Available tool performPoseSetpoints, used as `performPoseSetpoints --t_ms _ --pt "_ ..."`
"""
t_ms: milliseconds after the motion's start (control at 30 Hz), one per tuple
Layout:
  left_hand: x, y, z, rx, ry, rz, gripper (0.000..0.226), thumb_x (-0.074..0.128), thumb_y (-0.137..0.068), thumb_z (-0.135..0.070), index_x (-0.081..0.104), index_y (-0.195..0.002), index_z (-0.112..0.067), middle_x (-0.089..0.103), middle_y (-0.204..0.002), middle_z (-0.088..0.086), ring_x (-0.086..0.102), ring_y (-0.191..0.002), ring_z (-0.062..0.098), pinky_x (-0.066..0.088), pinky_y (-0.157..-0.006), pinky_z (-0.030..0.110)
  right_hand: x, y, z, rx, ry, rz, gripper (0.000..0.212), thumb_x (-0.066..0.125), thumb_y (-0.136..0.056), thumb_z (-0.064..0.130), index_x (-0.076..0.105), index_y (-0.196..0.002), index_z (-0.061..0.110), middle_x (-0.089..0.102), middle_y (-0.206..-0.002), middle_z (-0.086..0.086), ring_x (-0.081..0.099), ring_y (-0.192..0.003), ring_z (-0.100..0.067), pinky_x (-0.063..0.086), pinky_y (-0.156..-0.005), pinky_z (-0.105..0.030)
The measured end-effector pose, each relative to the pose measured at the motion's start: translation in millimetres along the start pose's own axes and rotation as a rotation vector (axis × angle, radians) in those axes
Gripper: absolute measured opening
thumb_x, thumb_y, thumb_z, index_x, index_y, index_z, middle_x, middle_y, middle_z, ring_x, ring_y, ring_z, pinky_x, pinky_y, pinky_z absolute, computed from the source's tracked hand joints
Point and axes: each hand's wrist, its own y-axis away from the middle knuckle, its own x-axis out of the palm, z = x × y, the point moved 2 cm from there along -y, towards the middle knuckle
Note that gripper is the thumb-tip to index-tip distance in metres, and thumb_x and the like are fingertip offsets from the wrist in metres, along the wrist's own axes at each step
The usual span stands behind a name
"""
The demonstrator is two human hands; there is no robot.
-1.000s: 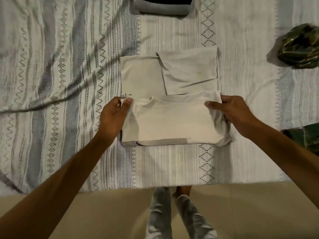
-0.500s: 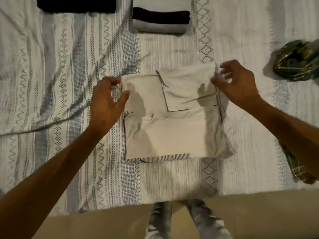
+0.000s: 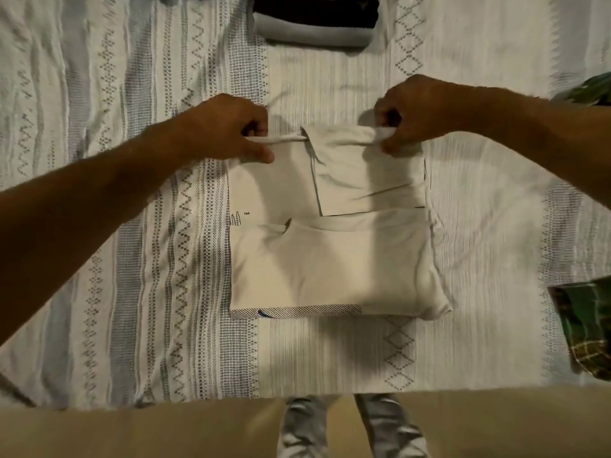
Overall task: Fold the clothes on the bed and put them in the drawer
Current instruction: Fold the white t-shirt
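- Cream shirt (image 3: 330, 269), partly folded, lies on the bed (image 3: 479, 226) near the middle of its near edge; the near part is already doubled over, and a striped band shows along its near hem.
- My left hand (image 3: 228, 127) pinches the far left corner of the shirt between thumb and curled fingers.
- My right hand (image 3: 416, 110) pinches the far right corner the same way, the cloth bunched in my fingertips.
- Between my hands the far edge is lifted slightly off the bedspread.
- At the far edge of the bed lies a folded black and grey garment (image 3: 314, 23).
- By the right edge lie green patterned clothes (image 3: 585, 325), well apart from the shirt.
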Motion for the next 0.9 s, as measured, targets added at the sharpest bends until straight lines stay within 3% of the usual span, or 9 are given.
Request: performPoseSetpoints --t_ms 133,367,400,500,567,633,800,900 --pt "-7.7 20.2 -2.9 0.009 0.104 -0.065 0.03 0.085 -0.082 -0.045 0.061 -0.092 -0.03 0.064 -0.081 -0.009 0.06 -0.075 0.01 0.042 -0.063 0.025 -2.2 13.8 -1.4 -0.063 -0.082 -0.157 0.026 0.086 -0.081 0.017 0.071 -0.102 0.012 0.071 -0.09 -0.006 0.064 -0.082 -0.024 0.047 -0.076 -0.028" --pt "-17.8 90.4 -34.1 0.038 0.261 -0.26 0.033 0.088 -0.082 -0.024 0.074 -0.111 -0.025 0.071 -0.093 -0.007 0.068 -0.086 0.008 0.055 -0.079 0.024 -2.6 85.5 7.6 -0.154 -0.204 -0.347 0.033 0.085 -0.079 0.012 0.075 -0.111 0.011 0.071 -0.09 -0.004 0.066 -0.08 -0.016 0.044 -0.072 -0.009" --pt "-16.4 101.5 -39.1 0.065 0.245 -0.279 0.031 0.087 -0.083 -0.02 0.074 -0.111 -0.023 0.07 -0.094 -0.007 0.067 -0.088 0.007 0.056 -0.081 0.026 1.3 97.1 11.4 -0.155 -0.203 -0.347 0.034 0.084 -0.078 0.011 0.075 -0.111 0.012 0.07 -0.089 -0.003 0.064 -0.078 -0.016 0.044 -0.07 -0.01" --pt "-4.8 134.3 -54.1 0.149 0.157 -0.34 0.024 0.082 -0.085 -0.011 0.074 -0.106 -0.02 0.064 -0.094 -0.008 0.062 -0.085 0.005 0.052 -0.08 0.022 20.0 133.6 26.7 -0.175 -0.156 -0.365 0.028 0.081 -0.077 0.011 0.072 -0.103 0.014 0.064 -0.086 0.0 0.059 -0.071 -0.02 0.047 -0.064 -0.031" --pt "10.0 155.2 -63.2 0.18 0.073 -0.396 0.016 0.078 -0.09 -0.014 0.072 -0.103 -0.021 0.06 -0.091 -0.008 0.057 -0.082 0.009 0.051 -0.075 0.031 39.9 157.0 39.3 -0.157 -0.14 -0.396 0.024 0.08 -0.079 0.014 0.066 -0.098 0.017 0.059 -0.086 0.002 0.055 -0.071 -0.021 0.048 -0.062 -0.037" --pt "31.1 174.6 -70.8 0.203 -0.013 -0.451 0.007 0.071 -0.094 -0.021 0.071 -0.1 -0.019 0.06 -0.088 -0.005 0.053 -0.082 0.015 0.048 -0.07 0.04 67.0 175.5 50.2 -0.134 -0.068 -0.437 0.026 0.081 -0.079 0.012 0.06 -0.094 0.017 0.058 -0.086 -0.001 0.053 -0.072 -0.024 0.044 -0.061 -0.036" --pt "103.2 206.1 -80.1 0.264 -0.152 -0.454 0.021 0.06 -0.094 -0.027 0.075 -0.099 -0.013 0.07 -0.09 0.004 0.059 -0.082 0.027 0.04 -0.072 0.041 137.1 198.3 62.5 -0.222 0.224 -0.525 0.026 0.083 -0.079 0.014 0.064 -0.094 0.004 0.061 -0.078 -0.013 0.058 -0.065 -0.034 0.042 -0.061 -0.04" --pt "132.2 212.7 -74.5 0.243 -0.203 -0.457 0.019 0.06 -0.093 -0.022 0.075 -0.098 -0.012 0.071 -0.089 0.005 0.061 -0.081 0.03 0.04 -0.07 0.041 165.2 201.0 60.8 -0.264 0.293 -0.548 0.022 0.065 -0.092 0.026 0.064 -0.096 0.004 0.061 -0.077 -0.012 0.059 -0.065 -0.034 0.041 -0.062 -0.039"
